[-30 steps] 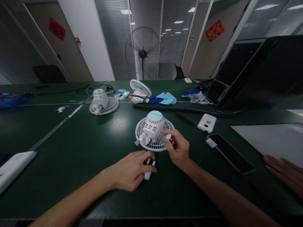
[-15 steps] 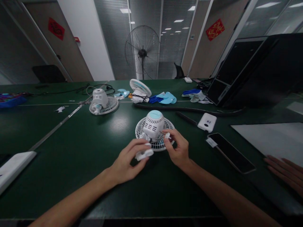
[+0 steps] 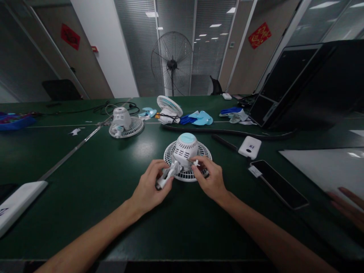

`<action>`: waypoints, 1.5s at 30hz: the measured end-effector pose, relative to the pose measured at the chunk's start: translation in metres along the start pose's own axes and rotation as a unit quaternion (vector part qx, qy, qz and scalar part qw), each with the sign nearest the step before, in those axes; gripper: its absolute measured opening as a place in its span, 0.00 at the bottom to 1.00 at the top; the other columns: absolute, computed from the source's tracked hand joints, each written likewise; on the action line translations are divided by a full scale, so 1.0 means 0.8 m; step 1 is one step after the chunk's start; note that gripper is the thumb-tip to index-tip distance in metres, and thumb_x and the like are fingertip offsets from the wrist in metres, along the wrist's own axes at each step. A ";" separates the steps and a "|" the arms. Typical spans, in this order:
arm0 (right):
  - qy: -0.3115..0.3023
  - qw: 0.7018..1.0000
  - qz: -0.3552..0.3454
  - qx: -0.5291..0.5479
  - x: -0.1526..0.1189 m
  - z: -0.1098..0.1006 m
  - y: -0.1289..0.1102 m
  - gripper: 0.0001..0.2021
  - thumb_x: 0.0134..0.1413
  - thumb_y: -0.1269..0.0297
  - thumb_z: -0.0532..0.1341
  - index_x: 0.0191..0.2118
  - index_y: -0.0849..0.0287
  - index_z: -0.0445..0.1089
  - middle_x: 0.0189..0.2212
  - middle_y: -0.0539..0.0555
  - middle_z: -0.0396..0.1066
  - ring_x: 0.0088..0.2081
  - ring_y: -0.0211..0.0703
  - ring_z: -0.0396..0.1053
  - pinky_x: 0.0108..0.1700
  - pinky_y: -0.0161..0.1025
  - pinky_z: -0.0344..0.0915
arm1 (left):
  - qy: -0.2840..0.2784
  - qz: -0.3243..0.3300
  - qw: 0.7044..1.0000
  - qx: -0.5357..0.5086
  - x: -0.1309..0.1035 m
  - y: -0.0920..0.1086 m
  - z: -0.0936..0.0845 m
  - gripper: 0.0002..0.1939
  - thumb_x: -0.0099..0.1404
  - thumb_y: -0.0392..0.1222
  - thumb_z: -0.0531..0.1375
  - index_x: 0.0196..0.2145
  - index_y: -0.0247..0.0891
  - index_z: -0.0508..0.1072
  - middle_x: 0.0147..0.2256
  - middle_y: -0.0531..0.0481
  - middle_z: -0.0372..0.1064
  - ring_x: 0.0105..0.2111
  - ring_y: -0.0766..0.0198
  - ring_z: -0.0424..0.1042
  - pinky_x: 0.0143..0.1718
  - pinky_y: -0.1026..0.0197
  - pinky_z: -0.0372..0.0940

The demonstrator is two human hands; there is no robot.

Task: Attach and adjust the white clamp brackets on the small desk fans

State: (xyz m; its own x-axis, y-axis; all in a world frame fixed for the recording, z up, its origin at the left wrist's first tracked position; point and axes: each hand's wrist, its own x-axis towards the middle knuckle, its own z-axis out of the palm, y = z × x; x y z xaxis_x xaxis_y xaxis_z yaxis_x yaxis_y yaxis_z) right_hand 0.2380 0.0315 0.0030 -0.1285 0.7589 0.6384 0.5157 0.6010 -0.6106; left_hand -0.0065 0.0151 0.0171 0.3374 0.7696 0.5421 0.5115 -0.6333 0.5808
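Observation:
A small white fan [image 3: 186, 149] with a light blue cap lies grille-down on the green table in front of me. My left hand [image 3: 152, 185] is closed on a white plastic fan part [image 3: 167, 176], held tilted against the near left side of the fan. My right hand [image 3: 209, 176] pinches a small white plastic piece [image 3: 196, 163] at the fan's right side, with a thin wire or pin by the fingertips. What the small piece is exactly, I cannot make out.
Behind stand a second fan [image 3: 122, 119] and a third fan [image 3: 169, 110], with light blue blades [image 3: 202, 117] beside them. A black tube [image 3: 227, 131] crosses the table. To the right are a white power bank [image 3: 249, 147], a phone [image 3: 278, 184] and another person's hand [image 3: 348, 204].
My left hand has turned the white part and moved it slightly left, up against the fan. The right hand has shifted a little left. The other person's hand has moved right.

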 end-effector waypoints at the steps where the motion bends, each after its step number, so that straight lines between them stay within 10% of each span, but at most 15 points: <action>1: 0.000 1.000 0.000 -0.001 0.000 0.000 0.000 0.10 0.65 0.64 0.61 0.50 0.55 0.73 0.41 0.54 0.77 0.36 0.43 0.75 0.40 0.40 0.72 | -0.002 -0.009 1.000 0.001 0.000 0.002 0.000 0.12 0.69 0.38 0.61 0.50 0.40 0.67 0.49 0.43 0.67 0.37 0.61 0.70 0.37 0.58 0.70; 9: -0.035 0.999 -0.030 -0.017 -0.001 0.001 -0.007 0.11 0.64 0.64 0.62 0.51 0.55 0.73 0.40 0.53 0.77 0.35 0.42 0.75 0.39 0.40 0.73 | -0.034 -0.154 0.985 -0.077 0.002 0.001 0.010 0.15 0.71 0.44 0.61 0.50 0.41 0.62 0.33 0.52 0.72 0.26 0.64 0.70 0.24 0.64 0.62; 16: -0.058 0.995 -0.064 -0.044 -0.003 -0.003 -0.009 0.17 0.64 0.64 0.62 0.58 0.55 0.71 0.45 0.56 0.74 0.39 0.44 0.74 0.38 0.41 0.74 | -0.011 -0.133 0.986 -0.101 0.002 0.000 0.007 0.13 0.70 0.38 0.57 0.52 0.40 0.65 0.48 0.45 0.70 0.41 0.58 0.75 0.40 0.56 0.72; 31: -0.113 0.962 -0.174 -0.175 -0.007 -0.006 0.000 0.22 0.70 0.71 0.58 0.66 0.59 0.64 0.52 0.59 0.75 0.46 0.48 0.76 0.43 0.44 0.75 | -0.058 -0.181 0.914 -0.358 0.003 -0.002 0.009 0.16 0.71 0.45 0.62 0.52 0.39 0.64 0.43 0.46 0.69 0.36 0.62 0.74 0.38 0.56 0.77; 45: -0.107 0.974 -0.123 -0.157 -0.009 0.000 -0.012 0.16 0.71 0.64 0.59 0.60 0.60 0.71 0.43 0.57 0.77 0.38 0.44 0.76 0.37 0.41 0.74 | -0.075 -0.177 0.847 -0.495 0.003 -0.019 0.022 0.21 0.69 0.39 0.66 0.57 0.42 0.68 0.48 0.47 0.63 0.35 0.65 0.73 0.34 0.60 0.77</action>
State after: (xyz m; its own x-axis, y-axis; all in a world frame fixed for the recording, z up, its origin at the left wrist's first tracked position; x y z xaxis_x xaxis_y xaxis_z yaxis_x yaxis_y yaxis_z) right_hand 0.2339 0.0205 0.0045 -0.4372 0.6575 0.6137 0.6764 0.6901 -0.2575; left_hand 0.0001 0.0280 -0.0011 0.4361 0.8801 0.1878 -0.2875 -0.0615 0.9558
